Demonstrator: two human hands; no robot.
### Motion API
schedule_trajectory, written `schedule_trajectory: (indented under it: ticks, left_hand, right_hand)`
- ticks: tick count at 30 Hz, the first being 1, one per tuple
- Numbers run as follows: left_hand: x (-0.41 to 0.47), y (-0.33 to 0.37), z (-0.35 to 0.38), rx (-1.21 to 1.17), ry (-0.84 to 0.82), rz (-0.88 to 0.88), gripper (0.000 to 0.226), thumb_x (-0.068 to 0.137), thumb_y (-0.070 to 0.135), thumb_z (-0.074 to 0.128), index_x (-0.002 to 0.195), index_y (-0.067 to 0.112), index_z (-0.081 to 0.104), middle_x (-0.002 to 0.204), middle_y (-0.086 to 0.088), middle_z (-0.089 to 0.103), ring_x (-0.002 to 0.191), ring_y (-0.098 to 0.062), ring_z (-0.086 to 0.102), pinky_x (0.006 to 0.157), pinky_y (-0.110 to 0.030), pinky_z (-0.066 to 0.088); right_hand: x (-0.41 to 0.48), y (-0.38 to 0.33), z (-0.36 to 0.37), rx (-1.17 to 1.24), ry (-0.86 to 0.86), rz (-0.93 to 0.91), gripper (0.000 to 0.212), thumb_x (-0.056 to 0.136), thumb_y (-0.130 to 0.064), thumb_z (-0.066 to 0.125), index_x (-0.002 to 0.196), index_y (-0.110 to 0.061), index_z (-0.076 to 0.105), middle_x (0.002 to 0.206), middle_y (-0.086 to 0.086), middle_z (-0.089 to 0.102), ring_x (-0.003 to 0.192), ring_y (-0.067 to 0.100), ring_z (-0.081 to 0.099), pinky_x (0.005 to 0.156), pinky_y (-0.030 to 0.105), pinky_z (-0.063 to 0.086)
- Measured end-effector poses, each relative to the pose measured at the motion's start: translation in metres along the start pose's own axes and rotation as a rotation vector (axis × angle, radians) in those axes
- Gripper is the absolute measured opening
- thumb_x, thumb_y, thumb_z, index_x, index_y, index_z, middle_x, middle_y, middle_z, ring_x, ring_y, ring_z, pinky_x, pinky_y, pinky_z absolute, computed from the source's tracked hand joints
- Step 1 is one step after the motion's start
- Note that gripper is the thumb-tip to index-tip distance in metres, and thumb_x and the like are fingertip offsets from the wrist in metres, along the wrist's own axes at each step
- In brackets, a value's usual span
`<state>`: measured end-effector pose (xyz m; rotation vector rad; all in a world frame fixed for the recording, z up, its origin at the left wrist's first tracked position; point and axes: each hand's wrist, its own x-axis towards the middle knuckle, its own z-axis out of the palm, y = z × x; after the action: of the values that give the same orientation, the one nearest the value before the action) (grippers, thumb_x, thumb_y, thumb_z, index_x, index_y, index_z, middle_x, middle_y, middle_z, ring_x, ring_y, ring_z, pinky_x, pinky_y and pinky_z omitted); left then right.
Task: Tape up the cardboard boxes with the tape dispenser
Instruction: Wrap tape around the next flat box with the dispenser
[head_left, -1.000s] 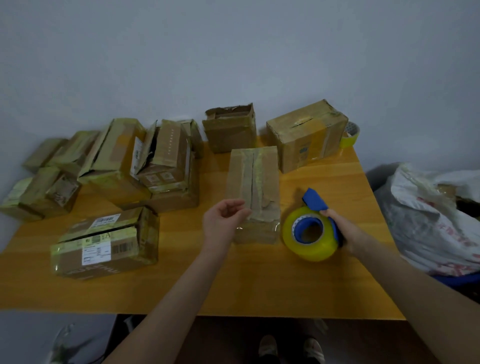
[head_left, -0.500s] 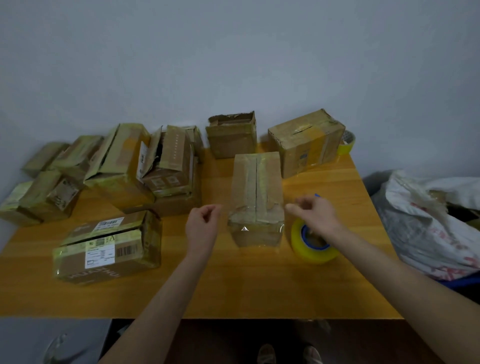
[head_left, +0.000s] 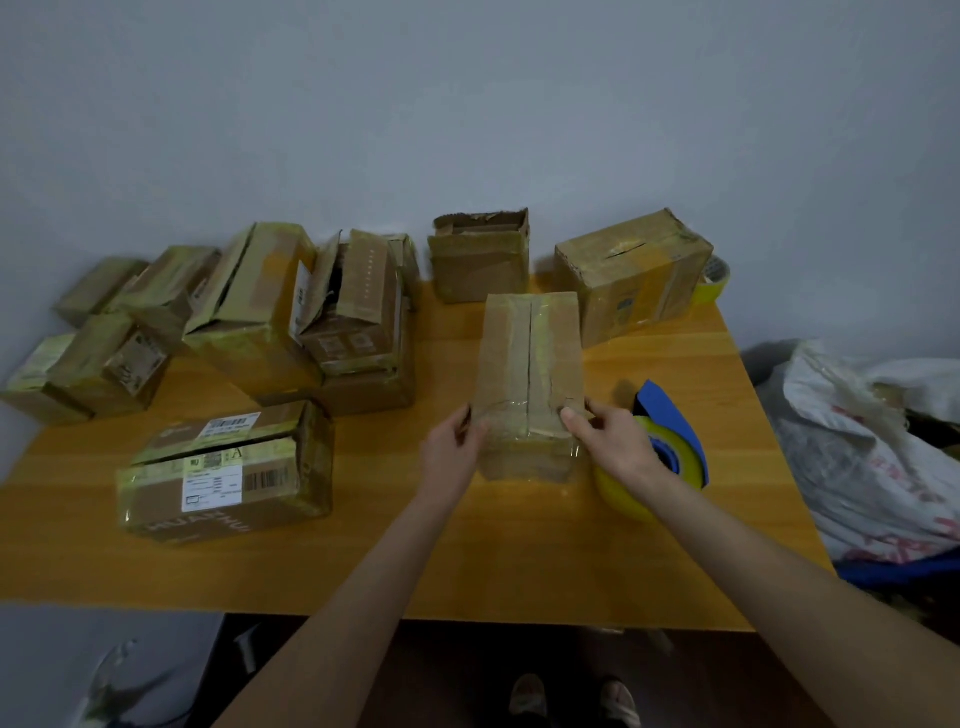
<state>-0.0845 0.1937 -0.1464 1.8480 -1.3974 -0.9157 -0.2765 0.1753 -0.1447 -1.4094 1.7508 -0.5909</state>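
The brown box (head_left: 530, 364) in front of you stands lengthwise, top flaps closed along a dark middle seam, with clear tape wrinkled over its near end. Your left hand (head_left: 451, 453) and right hand (head_left: 618, 441) grip that end from either side. The tape dispenser (head_left: 675, 441), blue with a yellow roll, lies just right of it. A labelled box (head_left: 228, 470) lies near left, and an open-topped box (head_left: 480, 262) stands behind.
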Motion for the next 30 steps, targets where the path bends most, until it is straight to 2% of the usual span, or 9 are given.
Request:
schedule_trajectory:
  ticks: [2,4,6,11,17,19,23,26,30]
  left_hand:
    - [-0.002,-0.007,-0.008,0.033,0.095,0.042,0.047,0.092,0.032,0.061,0.135,0.013,0.052,0.125,0.003,0.054,0.105,-0.008,0.056,0.084,-0.011,0.042]
    - [-0.003,-0.008,-0.011,0.04,0.159,0.089,0.04,0.088,0.032,0.066,0.124,0.015,0.059,0.103,0.005,0.057,0.085,-0.001,0.053,0.069,-0.007,0.044]
    - [-0.004,-0.006,-0.01,0.027,0.136,0.105,0.033,0.087,0.028,0.068,0.117,0.016,0.062,0.085,0.008,0.06,0.076,-0.001,0.056,0.063,-0.01,0.046]
    - [0.003,-0.009,-0.01,-0.026,0.071,0.106,0.023,0.085,0.019,0.071,0.107,0.015,0.065,0.076,0.007,0.065,0.069,-0.006,0.065,0.062,-0.009,0.051]
    - [0.007,-0.019,-0.012,0.072,0.009,0.234,0.021,0.083,0.015,0.073,0.102,0.012,0.063,0.076,0.007,0.06,0.069,-0.003,0.058,0.063,-0.006,0.046]
    - [0.013,-0.02,-0.012,0.171,-0.019,0.276,0.026,0.081,0.018,0.075,0.102,0.011,0.062,0.075,0.008,0.056,0.068,-0.004,0.054,0.065,-0.011,0.046]
    - [0.019,-0.022,-0.006,0.361,0.026,0.289,0.036,0.079,0.027,0.076,0.103,0.01,0.057,0.077,0.007,0.05,0.073,-0.012,0.051,0.066,-0.026,0.045]
    - [0.02,-0.019,0.002,0.449,0.066,0.266,0.045,0.076,0.034,0.078,0.102,0.01,0.051,0.092,0.004,0.046,0.084,-0.01,0.045,0.068,-0.02,0.035]
    - [0.022,-0.011,0.006,0.456,0.025,0.23,0.075,0.066,0.05,0.079,0.116,0.006,0.044,0.11,0.0,0.04,0.097,-0.012,0.045,0.079,-0.018,0.038]
  right_hand:
    - [-0.004,0.002,-0.008,-0.021,0.041,-0.031,0.064,0.094,-0.048,0.055,0.144,-0.011,0.043,0.114,0.008,0.065,0.108,0.025,0.06,0.084,0.033,0.048]
    - [-0.01,0.002,-0.011,-0.07,0.099,-0.073,0.069,0.087,-0.053,0.062,0.139,-0.012,0.047,0.096,0.002,0.063,0.095,0.022,0.062,0.075,0.034,0.051]
    - [-0.012,0.0,-0.008,-0.081,0.113,-0.1,0.067,0.084,-0.051,0.067,0.136,-0.013,0.05,0.085,-0.001,0.061,0.085,0.018,0.062,0.072,0.035,0.053]
    - [-0.011,-0.001,-0.003,-0.081,0.15,-0.141,0.062,0.087,-0.031,0.07,0.142,-0.016,0.047,0.076,-0.004,0.059,0.076,0.014,0.059,0.072,0.027,0.05]
    - [-0.01,0.009,-0.002,-0.227,0.129,-0.286,0.063,0.084,-0.029,0.072,0.142,-0.019,0.049,0.082,-0.001,0.063,0.077,0.014,0.059,0.075,0.028,0.052]
    - [-0.008,0.011,-0.003,-0.287,0.139,-0.331,0.06,0.083,-0.029,0.074,0.138,-0.016,0.054,0.087,0.003,0.066,0.08,0.018,0.062,0.074,0.031,0.052]
    - [-0.003,0.012,0.001,-0.468,0.147,-0.4,0.047,0.084,-0.037,0.072,0.121,-0.016,0.054,0.084,0.006,0.069,0.072,0.027,0.065,0.058,0.037,0.051]
    - [-0.001,0.006,0.004,-0.592,0.12,-0.351,0.052,0.084,-0.05,0.068,0.117,-0.018,0.043,0.078,0.0,0.063,0.065,0.023,0.059,0.053,0.033,0.044]
    - [0.0,-0.005,0.004,-0.712,0.118,-0.262,0.072,0.073,-0.078,0.055,0.114,-0.022,0.035,0.072,-0.004,0.054,0.064,0.021,0.061,0.057,0.036,0.053]
